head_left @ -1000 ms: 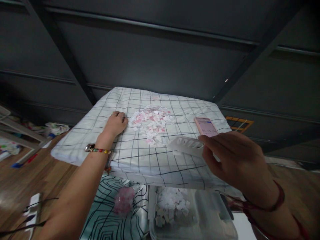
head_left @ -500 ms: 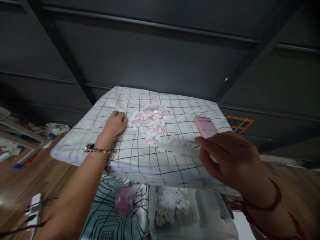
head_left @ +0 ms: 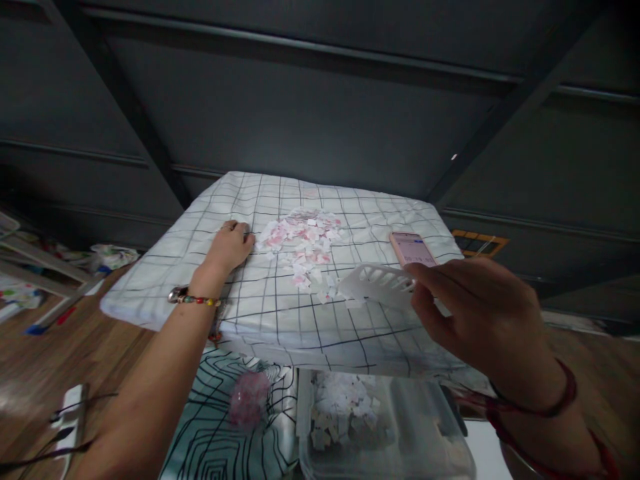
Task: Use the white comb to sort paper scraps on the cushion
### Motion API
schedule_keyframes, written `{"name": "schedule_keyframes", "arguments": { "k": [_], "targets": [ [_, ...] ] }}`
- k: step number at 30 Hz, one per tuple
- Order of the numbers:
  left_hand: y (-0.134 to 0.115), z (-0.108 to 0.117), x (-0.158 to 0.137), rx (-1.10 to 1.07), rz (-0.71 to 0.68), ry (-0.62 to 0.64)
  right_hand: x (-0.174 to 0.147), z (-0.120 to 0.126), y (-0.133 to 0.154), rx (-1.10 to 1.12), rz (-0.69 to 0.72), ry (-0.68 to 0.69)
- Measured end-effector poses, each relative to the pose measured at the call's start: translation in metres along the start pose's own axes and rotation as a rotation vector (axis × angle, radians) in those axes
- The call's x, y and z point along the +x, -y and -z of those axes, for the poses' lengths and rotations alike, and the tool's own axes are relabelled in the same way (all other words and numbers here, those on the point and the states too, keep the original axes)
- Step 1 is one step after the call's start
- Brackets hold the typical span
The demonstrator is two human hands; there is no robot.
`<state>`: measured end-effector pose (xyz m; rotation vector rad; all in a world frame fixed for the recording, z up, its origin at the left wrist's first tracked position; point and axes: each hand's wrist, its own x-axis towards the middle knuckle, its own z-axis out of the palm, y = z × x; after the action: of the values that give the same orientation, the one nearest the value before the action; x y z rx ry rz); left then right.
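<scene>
Clock face centred on the surface (head_left: pixel 270 320), 12 at its far edge

Tool (head_left: pixel 377 294): one, white, slotted; at 4 o'clock, between the right hand (head_left: pixel 475 320) and the scraps (head_left: pixel 304 233); free end just beside the nearest of them; whether its lower edge touches the surface, cannot tell

Handling, by judgement: light, probably plastic; thin, fairly stiff, some give across the slots; smooth, so apt to twist in a loose pinch; slots the likelier place to crack; best held at the 3 o'clock end, thumb against fingers

Bearing: long axis roughly 3 to 9 o'clock; free end to 9; slots along the 12 o'clock side

Right hand: pinching the tool's 3 o'clock end; that end partly hidden

Left hand (head_left: pixel 228 248): laid palm-down at 9 o'clock, nothing seen in grasp

Scraps: loose heap, pink and white, about the centre, trailing towards 5 o'clock; judged very light, easily scattered

Phone (head_left: pixel 411 249): 3 o'clock, partly covered by the right hand
</scene>
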<state>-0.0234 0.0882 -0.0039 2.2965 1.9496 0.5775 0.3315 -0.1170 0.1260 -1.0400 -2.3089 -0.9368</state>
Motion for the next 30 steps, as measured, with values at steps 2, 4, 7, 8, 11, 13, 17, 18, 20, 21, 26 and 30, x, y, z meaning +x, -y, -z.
{"name": "schedule_keyframes", "arguments": {
  "k": [2, 4, 7, 8, 11, 13, 17, 18, 20, 21, 26, 30],
  "targets": [
    [-0.001, 0.0, 0.0, 0.005, -0.002, 0.006, -0.003, 0.001, -0.003, -0.03, -0.021, 0.0],
    [-0.001, 0.001, 0.0, 0.012, 0.004, 0.012, -0.004, 0.0, -0.004, -0.046, -0.025, -0.003],
    [-0.001, 0.0, 0.0, 0.007, 0.014, 0.001, -0.004, 0.0, -0.002, -0.039, 0.004, 0.003],
    [0.0, -0.001, 0.0, -0.001, 0.013, -0.009, -0.003, -0.001, -0.001, -0.035, 0.013, 0.007],
    [0.002, -0.003, 0.001, -0.021, 0.003, -0.027, 0.0, -0.001, 0.002, -0.019, 0.022, 0.014],
    [0.004, -0.005, 0.001, -0.023, -0.001, -0.03, 0.002, -0.001, 0.004, -0.005, 0.018, 0.005],
    [0.005, -0.005, 0.001, -0.023, -0.017, -0.05, 0.008, -0.002, 0.007, 0.017, 0.037, 0.005],
    [0.005, -0.005, 0.001, -0.02, -0.018, -0.049, 0.009, -0.002, 0.007, 0.016, 0.041, 0.004],
    [0.004, -0.004, 0.001, -0.005, -0.019, -0.039, 0.01, -0.001, 0.006, 0.004, 0.039, 0.003],
    [0.004, -0.004, 0.001, 0.004, -0.019, -0.032, 0.009, -0.001, 0.004, -0.006, 0.036, 0.004],
    [0.001, -0.005, 0.002, 0.015, 0.003, -0.037, -0.001, 0.005, -0.004, -0.065, 0.024, 0.053],
    [0.001, -0.005, 0.002, 0.007, 0.025, -0.032, 0.0, 0.003, -0.004, -0.076, 0.013, 0.035]
  ]
}}
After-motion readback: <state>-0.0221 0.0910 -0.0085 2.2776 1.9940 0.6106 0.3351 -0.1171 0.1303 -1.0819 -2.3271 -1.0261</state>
